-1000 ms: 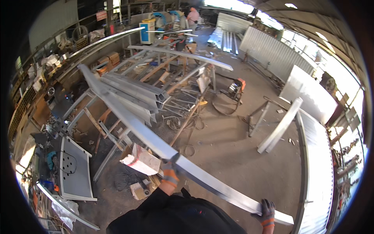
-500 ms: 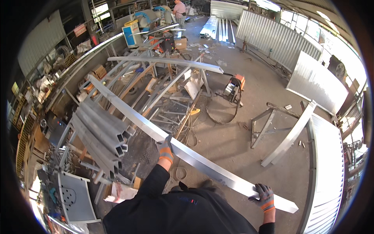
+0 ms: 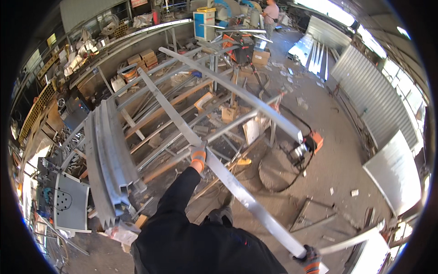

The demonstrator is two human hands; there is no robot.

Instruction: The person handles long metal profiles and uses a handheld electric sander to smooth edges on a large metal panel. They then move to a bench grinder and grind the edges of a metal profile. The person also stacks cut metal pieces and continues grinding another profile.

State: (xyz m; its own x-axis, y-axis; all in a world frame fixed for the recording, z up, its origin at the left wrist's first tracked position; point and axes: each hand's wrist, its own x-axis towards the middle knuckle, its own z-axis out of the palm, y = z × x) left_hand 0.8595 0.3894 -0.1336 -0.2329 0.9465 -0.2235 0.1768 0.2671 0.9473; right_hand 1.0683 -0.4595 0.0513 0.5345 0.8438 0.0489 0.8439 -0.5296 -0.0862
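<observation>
At the far left of the frame a grey perforated metal panel (image 3: 68, 208) leans among clutter. Just right of it, a stack of folded grey metal channels (image 3: 109, 157) runs from the upper left down toward the lower middle, resting on a rack of crossed bars and timber (image 3: 182, 114).

In the centre, my left hand (image 3: 199, 155), in an orange and grey glove, is closed around a long flat strip of silvery metal (image 3: 237, 192). The strip runs diagonally from the upper middle of the frame down to the lower right, passing over the rack. At the lower right edge my right hand (image 3: 310, 260), gloved the same way, grips the strip's near end; its fingers are curled shut on it.

I judge I am mid-carry, holding the strip level above the rack. The next move calls for steady, matched movement of both hands so the far end stays off the rack.

Right of centre, an orange machine (image 3: 312, 141) with a looped black cable sits on the concrete floor (image 3: 319, 91). Corrugated sheets (image 3: 374, 96) line the right wall.
</observation>
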